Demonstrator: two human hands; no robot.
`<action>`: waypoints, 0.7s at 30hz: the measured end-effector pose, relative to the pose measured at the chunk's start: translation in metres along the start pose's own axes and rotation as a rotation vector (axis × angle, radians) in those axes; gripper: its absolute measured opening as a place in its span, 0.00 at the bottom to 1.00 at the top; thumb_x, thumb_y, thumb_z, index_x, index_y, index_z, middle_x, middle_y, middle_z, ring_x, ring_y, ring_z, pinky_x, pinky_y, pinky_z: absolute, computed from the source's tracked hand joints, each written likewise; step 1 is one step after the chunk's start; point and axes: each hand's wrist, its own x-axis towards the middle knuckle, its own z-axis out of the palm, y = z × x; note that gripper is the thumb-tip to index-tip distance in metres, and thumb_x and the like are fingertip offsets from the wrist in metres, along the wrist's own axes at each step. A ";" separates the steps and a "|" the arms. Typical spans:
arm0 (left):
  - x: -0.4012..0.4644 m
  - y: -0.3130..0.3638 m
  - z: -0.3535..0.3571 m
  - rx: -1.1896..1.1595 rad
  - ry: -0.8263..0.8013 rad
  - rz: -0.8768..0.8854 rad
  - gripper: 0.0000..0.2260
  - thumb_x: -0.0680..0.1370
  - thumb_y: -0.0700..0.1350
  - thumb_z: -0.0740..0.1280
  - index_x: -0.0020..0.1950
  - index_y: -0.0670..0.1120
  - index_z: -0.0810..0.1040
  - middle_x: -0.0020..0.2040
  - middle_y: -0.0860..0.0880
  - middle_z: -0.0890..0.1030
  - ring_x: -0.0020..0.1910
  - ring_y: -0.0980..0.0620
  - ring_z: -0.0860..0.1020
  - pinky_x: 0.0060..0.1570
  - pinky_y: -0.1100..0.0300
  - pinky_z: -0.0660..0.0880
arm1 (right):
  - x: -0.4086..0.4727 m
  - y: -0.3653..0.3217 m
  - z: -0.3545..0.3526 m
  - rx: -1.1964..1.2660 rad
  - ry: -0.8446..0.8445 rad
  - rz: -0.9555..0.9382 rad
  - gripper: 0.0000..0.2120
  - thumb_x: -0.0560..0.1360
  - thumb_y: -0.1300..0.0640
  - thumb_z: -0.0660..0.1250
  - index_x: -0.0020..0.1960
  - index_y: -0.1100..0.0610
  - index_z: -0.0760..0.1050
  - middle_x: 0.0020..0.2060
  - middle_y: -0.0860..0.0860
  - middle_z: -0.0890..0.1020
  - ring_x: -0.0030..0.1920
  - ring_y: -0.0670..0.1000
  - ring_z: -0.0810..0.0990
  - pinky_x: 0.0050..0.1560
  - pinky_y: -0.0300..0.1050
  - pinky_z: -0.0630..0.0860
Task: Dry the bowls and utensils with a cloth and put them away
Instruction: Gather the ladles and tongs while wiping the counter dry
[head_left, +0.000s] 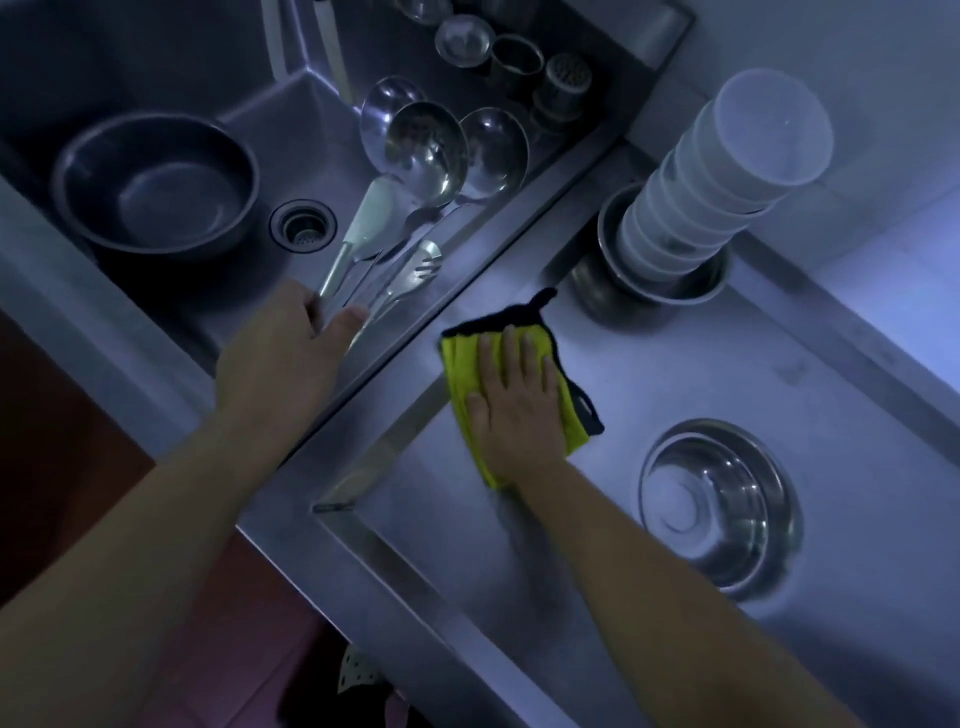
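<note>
— Where do we find the utensils (387, 260)?

— In the sink (249, 104), lying in a bundle along its right wall, handles toward us, ladle bowls and a slotted spoon at the far end. Our left hand (283, 353) is right at the handle ends.

— How is that hand set?

— The left arm reaches forward over the sink's near rim, back of the hand up. The thumb touches the handles from the right and the fingers curl round them from the left. We can't tell how firm the grip is, as the fingers are mostly hidden behind the hand.

— And the cloth (511, 384)?

— Yellow with a black edge, flat on the table (675, 374), just right of the sink's edge. Our right hand (514, 400) lies on top of it, palm down, arm stretched forward.

— Its fingers?

— Straight and slightly spread, pressing the cloth onto the table, not gripping it.

— The bowls?

— A steel bowl (719, 506) sits on the table to the right of the cloth, apart from it. A tilted stack of white bowls (711, 187) stands in steel bowls beyond the cloth. A large dark bowl (156, 182) sits in the sink, left of the drain (303, 227).
</note>
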 end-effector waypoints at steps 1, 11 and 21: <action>0.001 0.000 0.001 -0.007 0.004 -0.004 0.16 0.77 0.58 0.62 0.45 0.45 0.68 0.35 0.52 0.70 0.32 0.56 0.67 0.37 0.56 0.61 | 0.018 0.008 -0.005 0.002 -0.002 0.054 0.30 0.80 0.45 0.46 0.78 0.53 0.45 0.78 0.57 0.49 0.77 0.59 0.47 0.75 0.56 0.41; 0.005 -0.031 -0.018 0.038 0.052 -0.019 0.17 0.76 0.60 0.62 0.49 0.46 0.68 0.36 0.53 0.71 0.34 0.54 0.69 0.37 0.56 0.63 | 0.094 -0.004 -0.024 0.195 0.092 0.279 0.26 0.83 0.48 0.45 0.79 0.54 0.46 0.77 0.58 0.41 0.77 0.60 0.39 0.75 0.60 0.38; -0.009 -0.070 -0.064 0.019 0.096 -0.038 0.18 0.77 0.59 0.61 0.50 0.44 0.70 0.36 0.52 0.71 0.39 0.48 0.71 0.40 0.55 0.64 | -0.022 -0.135 0.015 0.187 0.083 0.165 0.32 0.76 0.44 0.42 0.73 0.60 0.62 0.77 0.60 0.44 0.76 0.63 0.38 0.74 0.62 0.37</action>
